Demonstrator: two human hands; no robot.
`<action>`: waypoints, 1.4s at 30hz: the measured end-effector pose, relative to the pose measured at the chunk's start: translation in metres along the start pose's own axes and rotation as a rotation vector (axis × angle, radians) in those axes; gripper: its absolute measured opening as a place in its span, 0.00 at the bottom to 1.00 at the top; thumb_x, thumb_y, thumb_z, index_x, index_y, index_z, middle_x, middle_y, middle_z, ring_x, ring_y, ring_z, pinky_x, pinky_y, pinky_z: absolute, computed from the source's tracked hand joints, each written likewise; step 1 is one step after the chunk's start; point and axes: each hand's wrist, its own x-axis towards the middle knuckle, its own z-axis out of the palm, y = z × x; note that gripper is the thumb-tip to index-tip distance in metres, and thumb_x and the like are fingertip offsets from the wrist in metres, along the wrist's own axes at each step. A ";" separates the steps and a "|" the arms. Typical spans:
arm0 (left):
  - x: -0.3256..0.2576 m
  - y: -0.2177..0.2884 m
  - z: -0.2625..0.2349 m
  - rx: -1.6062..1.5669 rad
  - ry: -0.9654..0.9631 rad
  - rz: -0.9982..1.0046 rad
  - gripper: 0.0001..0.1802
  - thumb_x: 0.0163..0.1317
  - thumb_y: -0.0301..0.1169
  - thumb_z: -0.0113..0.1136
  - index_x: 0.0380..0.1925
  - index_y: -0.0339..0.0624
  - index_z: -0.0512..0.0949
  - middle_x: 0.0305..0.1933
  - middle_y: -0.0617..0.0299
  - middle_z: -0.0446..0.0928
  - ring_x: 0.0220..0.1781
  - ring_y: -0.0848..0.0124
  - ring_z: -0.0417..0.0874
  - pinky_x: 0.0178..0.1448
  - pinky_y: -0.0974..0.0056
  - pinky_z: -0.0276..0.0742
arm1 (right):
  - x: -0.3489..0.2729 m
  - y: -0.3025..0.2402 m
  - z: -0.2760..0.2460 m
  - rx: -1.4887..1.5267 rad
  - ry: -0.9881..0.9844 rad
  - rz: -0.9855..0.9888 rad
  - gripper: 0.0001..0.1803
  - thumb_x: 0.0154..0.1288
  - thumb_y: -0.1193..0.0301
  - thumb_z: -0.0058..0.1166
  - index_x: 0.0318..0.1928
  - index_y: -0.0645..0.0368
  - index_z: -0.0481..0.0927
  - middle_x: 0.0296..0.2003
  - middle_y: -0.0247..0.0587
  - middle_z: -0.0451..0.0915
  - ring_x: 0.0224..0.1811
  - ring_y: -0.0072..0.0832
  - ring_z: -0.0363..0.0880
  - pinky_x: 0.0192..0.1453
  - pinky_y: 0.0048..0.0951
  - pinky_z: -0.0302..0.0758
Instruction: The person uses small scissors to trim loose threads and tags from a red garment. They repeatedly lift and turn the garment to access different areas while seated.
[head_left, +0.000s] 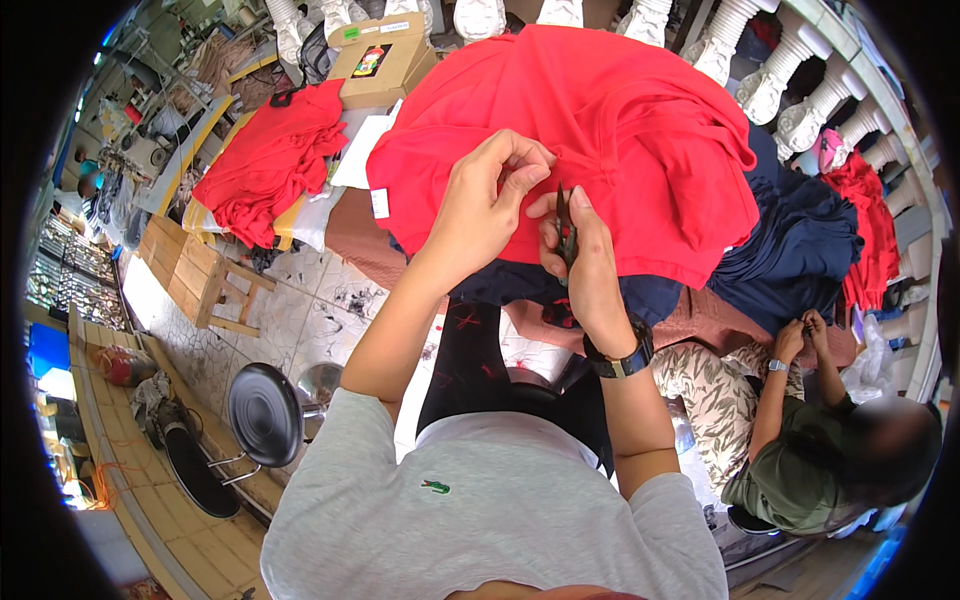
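A large heap of red garments [640, 130] lies in front of me, with dark navy cloth under its near edge. My left hand [490, 195] is over the heap, thumb and fingers pinched together at the red cloth; what is between the fingertips is too small to make out. Close to its right, my right hand [590, 250] is closed around small dark thread snips [565, 228], their blades pointing up and away from me. The tips of the blades are near the left fingertips. A white tag [380, 203] shows at the heap's left side.
Another red pile [275, 160] and a cardboard box [385, 65] lie at the far left. Navy cloth [790, 235] spreads to the right, where a co-worker [810, 450] sits with both hands raised. A black round stool [265, 415] and a wooden bench [195, 270] stand left; white balusters [720, 45] line the back.
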 end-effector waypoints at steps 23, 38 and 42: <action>-0.047 0.032 -0.027 0.122 -0.371 0.044 0.10 0.63 0.25 0.69 0.42 0.35 0.79 0.42 0.59 0.79 0.43 0.69 0.82 0.47 0.65 0.78 | -0.001 -0.024 -0.061 -0.632 0.398 -0.604 0.10 0.61 0.79 0.64 0.44 0.62 0.83 0.41 0.31 0.74 0.31 0.12 0.66 0.28 0.17 0.60; 0.038 0.009 0.031 0.110 0.391 0.325 0.09 0.66 0.26 0.68 0.40 0.36 0.77 0.38 0.62 0.76 0.38 0.77 0.77 0.44 0.70 0.77 | 0.061 -0.066 -0.038 -0.883 0.346 -0.883 0.15 0.58 0.80 0.61 0.48 0.59 0.83 0.38 0.43 0.79 0.36 0.37 0.83 0.35 0.35 0.77; 0.058 0.017 0.025 -0.016 0.329 0.334 0.13 0.57 0.19 0.71 0.39 0.35 0.76 0.40 0.62 0.78 0.40 0.79 0.78 0.45 0.70 0.80 | 0.106 -0.089 -0.059 -1.191 0.402 -0.917 0.12 0.62 0.73 0.59 0.46 0.54 0.85 0.33 0.49 0.83 0.36 0.50 0.84 0.39 0.48 0.80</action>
